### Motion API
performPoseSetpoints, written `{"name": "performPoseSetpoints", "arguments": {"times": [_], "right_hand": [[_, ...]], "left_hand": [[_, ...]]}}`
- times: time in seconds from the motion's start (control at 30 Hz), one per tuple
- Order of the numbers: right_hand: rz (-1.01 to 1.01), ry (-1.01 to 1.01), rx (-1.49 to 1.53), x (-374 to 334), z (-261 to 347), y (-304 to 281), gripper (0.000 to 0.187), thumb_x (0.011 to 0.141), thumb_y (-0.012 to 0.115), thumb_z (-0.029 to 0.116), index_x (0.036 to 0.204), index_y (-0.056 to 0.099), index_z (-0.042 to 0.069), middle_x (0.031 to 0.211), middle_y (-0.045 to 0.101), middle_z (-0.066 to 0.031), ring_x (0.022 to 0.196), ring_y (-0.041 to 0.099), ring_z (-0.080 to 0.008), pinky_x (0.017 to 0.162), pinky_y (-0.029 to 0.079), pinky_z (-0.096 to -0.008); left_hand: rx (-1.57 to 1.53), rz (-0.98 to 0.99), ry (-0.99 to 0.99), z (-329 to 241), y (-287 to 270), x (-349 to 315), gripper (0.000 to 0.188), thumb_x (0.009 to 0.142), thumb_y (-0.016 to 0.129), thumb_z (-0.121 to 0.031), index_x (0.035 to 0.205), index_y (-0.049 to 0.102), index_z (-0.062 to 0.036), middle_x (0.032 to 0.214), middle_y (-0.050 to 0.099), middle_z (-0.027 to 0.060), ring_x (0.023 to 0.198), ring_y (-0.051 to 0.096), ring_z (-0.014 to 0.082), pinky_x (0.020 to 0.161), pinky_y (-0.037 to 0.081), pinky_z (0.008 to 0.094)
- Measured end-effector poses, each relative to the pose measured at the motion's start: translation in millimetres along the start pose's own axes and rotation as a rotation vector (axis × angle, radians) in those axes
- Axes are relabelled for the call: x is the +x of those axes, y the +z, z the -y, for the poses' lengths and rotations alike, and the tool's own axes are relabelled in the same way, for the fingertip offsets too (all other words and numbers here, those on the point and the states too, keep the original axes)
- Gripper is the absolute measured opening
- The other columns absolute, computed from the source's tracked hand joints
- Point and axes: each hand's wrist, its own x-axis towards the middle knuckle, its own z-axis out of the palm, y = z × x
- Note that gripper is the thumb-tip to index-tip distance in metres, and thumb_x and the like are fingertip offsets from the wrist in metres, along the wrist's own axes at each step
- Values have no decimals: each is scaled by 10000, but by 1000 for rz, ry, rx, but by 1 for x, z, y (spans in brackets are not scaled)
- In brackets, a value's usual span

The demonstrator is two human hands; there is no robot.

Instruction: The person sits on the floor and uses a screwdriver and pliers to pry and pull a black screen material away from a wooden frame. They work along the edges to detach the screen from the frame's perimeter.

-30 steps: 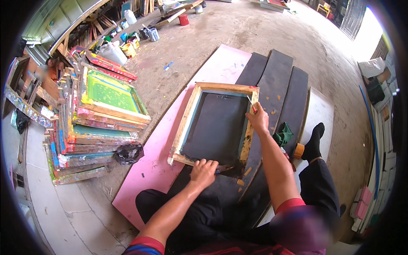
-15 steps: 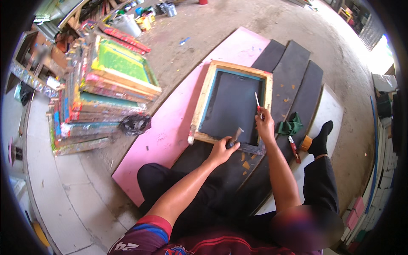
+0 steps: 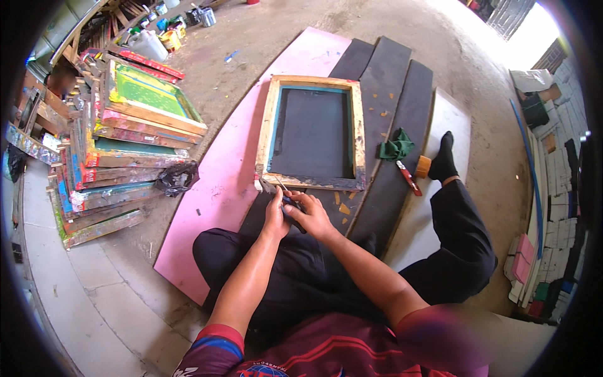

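Two closed hands meet over hand tools at the near edge of a wood-framed screen

Across the bare, dusty floor (image 3: pixel 239 94) lies a smooth pink board (image 3: pixel 188 251), overlapped on its right by long, matte dark boards (image 3: pixel 383 69). To the left rises an uneven stack of paint-crusted wooden frames (image 3: pixel 147 123), the topmost holding yellow-green mesh. Nearest the viewpoint, the maroon shirt (image 3: pixel 333 342) carries pale lettering and a round blue emblem, partly cut off by the picture's lower edge.

The wood-framed screen (image 3: pixel 268 132) lies across the pink and dark boards, straight beyond the hands. It is rectangular, with rough, pale timber, darkly stained along the near side, and a flat blackish panel edged in blue.

The left hand (image 3: pixel 275 217) and the right hand (image 3: pixel 314 217) are together just nearer than the frame's near left corner. The left fingers grip a dark-handled, pliers-like tool (image 3: pixel 269 187), its grey metal head pointing far and left; whether it touches the wood cannot be told. The right fingers are curled around a thin-shafted tool (image 3: pixel 281 183), its handle hidden.

Farther right sit a crumpled green cloth (image 3: pixel 397 146), a slim red tool (image 3: pixel 411 180) with a pale end, and an orange-brown roll (image 3: pixel 423 166). Smallest are amber scraps (image 3: pixel 343 208), thin and jagged.
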Motion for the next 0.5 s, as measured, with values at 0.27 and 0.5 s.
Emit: {"name": "performPoseSetpoints", "arguments": {"times": [0.27, 0.5], "right_hand": [[220, 285, 237, -27, -16, -41, 574, 831, 852, 317, 1263, 678, -17, 1046, 699, -114, 985, 683, -241, 880, 531, -379], [458, 558, 808, -50, -20, -66, 335, 876, 784, 142, 1154, 620, 52, 951, 678, -54, 883, 719, -215, 745, 553, -358]], "left_hand": [[372, -11, -85, 21, 37, -23, 614, 1061, 520, -589, 1161, 709, -14, 957, 676, 24, 868, 626, 117, 796, 508, 273], [620, 283, -111, 32, 56, -46, 786, 1062, 403, -673, 1385, 618, 10, 1001, 694, 50, 866, 645, 99, 759, 541, 262]]}}
